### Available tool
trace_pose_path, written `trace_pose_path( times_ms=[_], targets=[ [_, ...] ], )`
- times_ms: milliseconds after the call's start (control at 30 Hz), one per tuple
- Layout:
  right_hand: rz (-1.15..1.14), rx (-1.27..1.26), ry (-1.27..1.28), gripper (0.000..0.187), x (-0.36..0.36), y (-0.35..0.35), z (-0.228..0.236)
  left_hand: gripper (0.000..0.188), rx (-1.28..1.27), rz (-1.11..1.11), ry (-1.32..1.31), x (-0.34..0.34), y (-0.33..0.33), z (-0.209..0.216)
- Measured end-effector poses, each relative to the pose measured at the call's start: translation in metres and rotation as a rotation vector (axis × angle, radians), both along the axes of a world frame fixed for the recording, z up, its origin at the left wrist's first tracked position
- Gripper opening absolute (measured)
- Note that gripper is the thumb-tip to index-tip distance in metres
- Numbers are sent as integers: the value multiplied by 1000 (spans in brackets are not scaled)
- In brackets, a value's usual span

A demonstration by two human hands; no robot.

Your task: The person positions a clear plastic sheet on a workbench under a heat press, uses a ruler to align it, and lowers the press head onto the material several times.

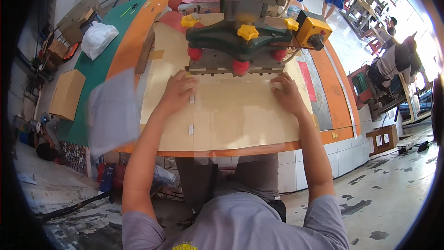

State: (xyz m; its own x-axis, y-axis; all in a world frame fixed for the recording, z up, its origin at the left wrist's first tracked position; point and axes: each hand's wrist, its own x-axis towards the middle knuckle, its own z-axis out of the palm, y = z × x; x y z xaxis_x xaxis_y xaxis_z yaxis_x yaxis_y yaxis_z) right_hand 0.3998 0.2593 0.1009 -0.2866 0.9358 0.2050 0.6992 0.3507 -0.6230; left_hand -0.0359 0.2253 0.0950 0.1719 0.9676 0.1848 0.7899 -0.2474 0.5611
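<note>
A broad, flat cream sheet [231,120] is lying centrally on an orange-edged worktable [338,111]. Reckoned from the sheet's middle, the bare left hand [178,91] is resting palm-down at ten o'clock, half open, fingers lightly bent; the bare right hand [287,93] is resting likewise at two. Both are touching the sheet, gripping nothing visible. A dark-green metal press head [215,41] with yellow star-shaped knobs [248,32] is standing at twelve, while a blurred, grey translucent film [114,113] is showing at nine.

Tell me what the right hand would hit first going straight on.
The right hand would likely meet the near edge of the flat grey metal press plate first, though depth is unclear.
</note>
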Motion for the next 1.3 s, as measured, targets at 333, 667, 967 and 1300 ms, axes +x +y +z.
trace_pose_path(
  times_ms=[333, 667, 967, 1300],
  targets=[
    [138, 166, -300, 67, -57, -64, 29, 58, 63, -153, 207, 53, -58, 33],
    [130, 187, -398, 71, -69, -54, 19, 67, 59, -169, 351, 76, -51, 24],
    [132, 199, -395, 70, -73, -45, 19, 68, 58, -140, 332, 74, -45, 19],
    [135, 226, -371, 68, -64, -48, 20, 67, 106, -140, 286, 75, -56, 26]
  ],
)
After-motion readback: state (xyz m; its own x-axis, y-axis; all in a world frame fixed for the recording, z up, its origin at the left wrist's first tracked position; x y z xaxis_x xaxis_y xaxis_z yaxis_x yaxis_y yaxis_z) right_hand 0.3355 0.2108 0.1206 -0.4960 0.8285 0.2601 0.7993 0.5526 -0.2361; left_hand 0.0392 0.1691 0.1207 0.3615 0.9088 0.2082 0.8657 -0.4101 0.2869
